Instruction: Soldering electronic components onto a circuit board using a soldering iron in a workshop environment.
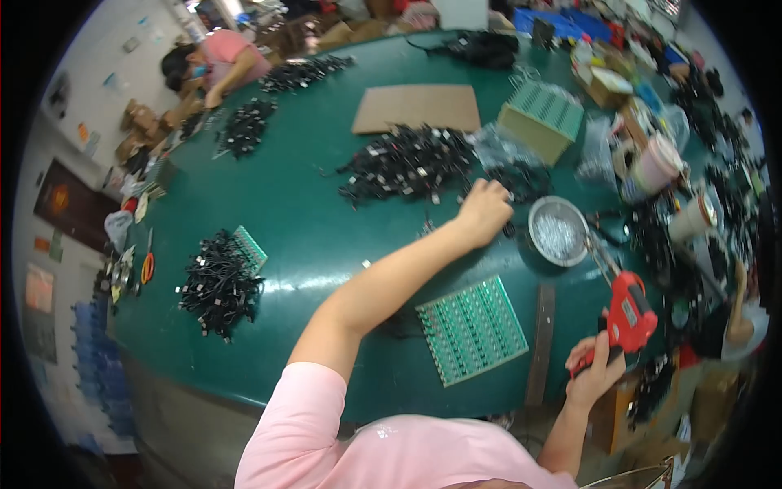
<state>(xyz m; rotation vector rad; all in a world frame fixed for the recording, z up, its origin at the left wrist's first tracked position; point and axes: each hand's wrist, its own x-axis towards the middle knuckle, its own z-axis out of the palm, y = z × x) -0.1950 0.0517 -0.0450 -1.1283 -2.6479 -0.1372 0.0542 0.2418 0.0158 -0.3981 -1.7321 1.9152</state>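
My left hand reaches far across the green table, its fingers curled down at the near edge of a pile of small black parts with wires; whether it grips a part is hidden. My right hand holds a red power screwdriver by its grip, off the table's right edge. A green panel of small circuit boards lies flat in front of me between the two hands. A round metal dish of small silver screws sits just right of my left hand.
A second pile of black parts lies at left beside a green panel. A cardboard sheet and a box of green panels sit at the back. A grey bar lies right of the panel. Another person works at the far left.
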